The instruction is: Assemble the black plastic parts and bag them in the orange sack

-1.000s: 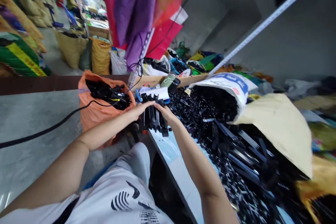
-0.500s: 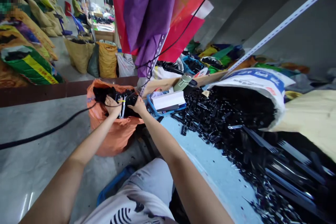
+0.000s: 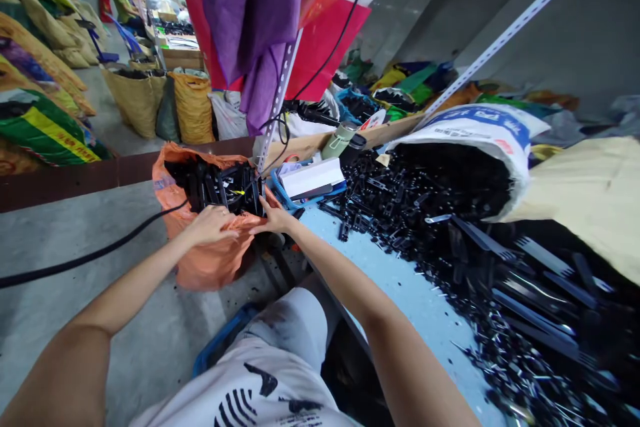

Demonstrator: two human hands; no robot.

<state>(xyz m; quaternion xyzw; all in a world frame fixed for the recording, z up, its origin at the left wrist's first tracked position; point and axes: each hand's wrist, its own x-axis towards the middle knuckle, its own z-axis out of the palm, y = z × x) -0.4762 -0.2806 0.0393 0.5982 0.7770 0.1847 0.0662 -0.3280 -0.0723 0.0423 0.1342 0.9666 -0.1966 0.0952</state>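
Note:
An orange woven sack [image 3: 210, 257] stands on the floor to the left of the table, its mouth full of black plastic pieces [image 3: 213, 183]. Over its near rim lies my left hand [image 3: 213, 224], fingers stretched out against the fabric. My right hand [image 3: 275, 217] touches the rim's right corner, thumb and fingers spread apart. A small yellow bit [image 3: 239, 192] shows among the black pieces. Neither hand holds a black piece that I can see.
On the blue tabletop [image 3: 395, 293], black parts [image 3: 395, 207] spill from a white sack [image 3: 510, 127]. A blue basket [image 3: 285, 199] and a green flask [image 3: 340, 140] stand near the post [image 3: 280, 100]. A black cable [image 3: 100, 253] crosses at left. A person [image 3: 123, 3] sits far back.
Both hands have come out of the sack's mouth and back toward me onto its near rim. The black pieces they were among now lie in the sack. The view has shifted slightly.

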